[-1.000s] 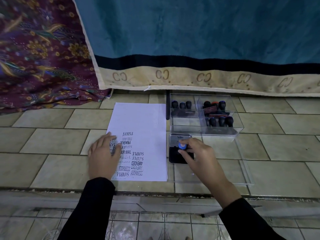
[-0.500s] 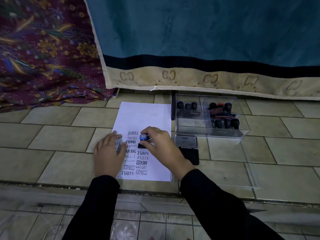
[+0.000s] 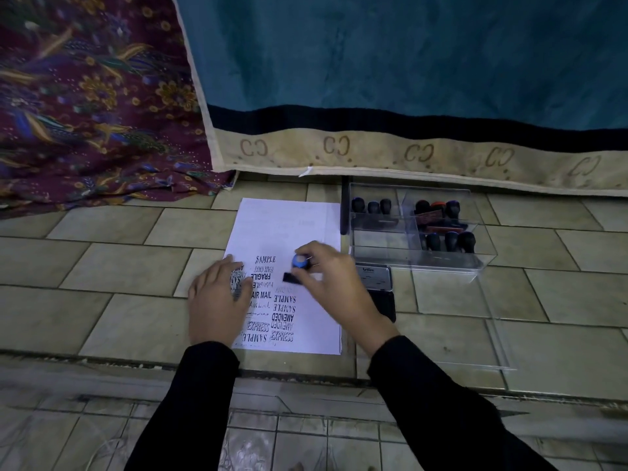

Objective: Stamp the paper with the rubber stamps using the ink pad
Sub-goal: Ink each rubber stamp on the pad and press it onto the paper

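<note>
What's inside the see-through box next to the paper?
The clear box holds rubber stamps standing up with dark round handles: three in the left part, more in the right part, with something reddish among them. Their words are hidden.

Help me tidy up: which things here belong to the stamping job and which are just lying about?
In use:
blue-topped stamp in the right hand
paper under the left hand
ink pad
clear box of stamps

Lying about:
floral cloth
teal blanket

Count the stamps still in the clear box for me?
8 I can see: three in the left compartment, two at the right back, three in front. More may be hidden.
</note>
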{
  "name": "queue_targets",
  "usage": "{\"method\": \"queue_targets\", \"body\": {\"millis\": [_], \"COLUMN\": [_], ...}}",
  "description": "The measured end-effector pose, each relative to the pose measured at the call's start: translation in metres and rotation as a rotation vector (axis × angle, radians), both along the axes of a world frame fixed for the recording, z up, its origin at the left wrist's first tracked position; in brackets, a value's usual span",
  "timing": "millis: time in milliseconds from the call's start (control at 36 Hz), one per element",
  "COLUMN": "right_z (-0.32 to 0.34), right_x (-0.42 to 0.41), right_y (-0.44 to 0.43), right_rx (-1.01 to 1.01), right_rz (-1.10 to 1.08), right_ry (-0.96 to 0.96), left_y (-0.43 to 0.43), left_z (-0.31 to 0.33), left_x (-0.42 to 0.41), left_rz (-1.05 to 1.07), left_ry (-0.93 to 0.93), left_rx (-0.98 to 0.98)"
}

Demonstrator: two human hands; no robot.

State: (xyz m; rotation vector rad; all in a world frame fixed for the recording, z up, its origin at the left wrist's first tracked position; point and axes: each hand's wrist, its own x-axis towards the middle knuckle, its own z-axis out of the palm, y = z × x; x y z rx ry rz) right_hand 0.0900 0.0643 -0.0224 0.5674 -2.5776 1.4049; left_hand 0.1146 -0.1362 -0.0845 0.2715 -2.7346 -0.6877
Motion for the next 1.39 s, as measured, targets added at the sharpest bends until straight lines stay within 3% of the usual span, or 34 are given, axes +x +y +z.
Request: {"method": "queue_targets", "body": {"millis": [111, 222, 611, 973, 1223, 1390], "right_z": [0.004, -0.001, -0.012, -0.008, -0.001, 0.012], "right_x": [0.006, 0.020, 0.047, 0.043, 0.053, 0.031], "right_y": [0.038, 0.073, 0.096, 0.099, 0.094, 0.061], "right_rx": [-0.128, -0.115, 0.051, -0.020, 0.128, -0.049], "right_rz": [-0.187, -0.246, -0.167, -0.183, -0.192, -0.172], "right_ry": [0.009, 0.013, 0.138, -0.012, 0.015, 0.040], "left_y": [0.001, 0.001, -0.001, 0.001, 0.002, 0.002], "left_z": [0.000, -0.002, -0.006, -0.005, -0.002, 0.000], "left_x": [0.000, -0.001, -0.002, -0.001, -0.001, -0.001], "left_rz": [0.005, 0.006, -0.001, 0.001, 0.012, 0.010], "left_ry": [0.011, 0.022, 0.029, 0.034, 0.027, 0.012], "left_rx": [0.017, 0.012, -0.010, -0.016, -0.013, -0.014]}}
